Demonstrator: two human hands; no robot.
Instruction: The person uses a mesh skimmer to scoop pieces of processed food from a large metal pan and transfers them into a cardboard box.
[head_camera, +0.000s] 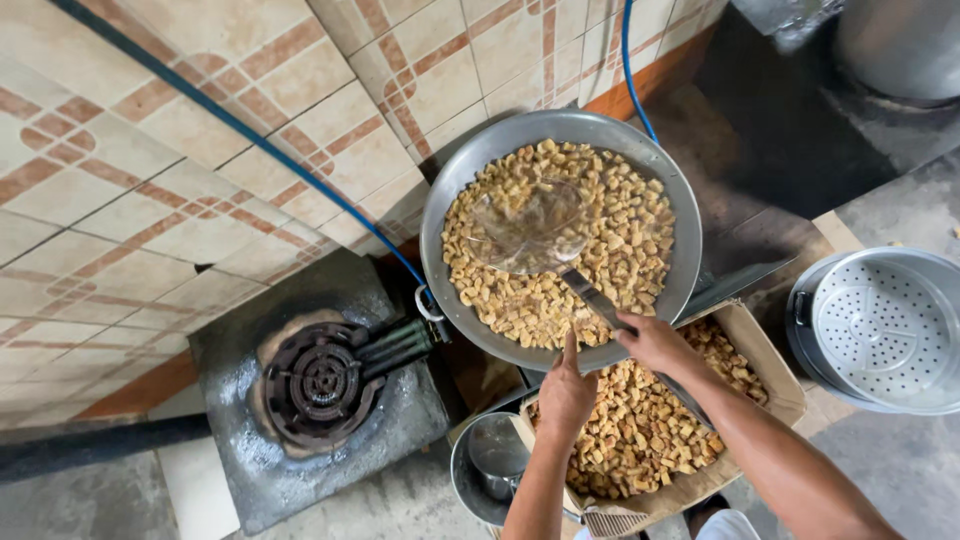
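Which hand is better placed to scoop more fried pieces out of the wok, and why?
Probably the right hand: it holds the skimmer by its handle, the bowl lying on the fried pieces. The left hand only steadies the wok at its rim.

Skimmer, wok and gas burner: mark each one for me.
skimmer (525, 228), head view, middle of its round mesh bowl.
wok (450, 195), head view, bare grey wall on the left side.
gas burner (322, 382), head view, centre of the dark ring.

Both forearms are bare, with no sleeves, gloves, rings or watch on the left hand (566, 392) or right hand (655, 343).
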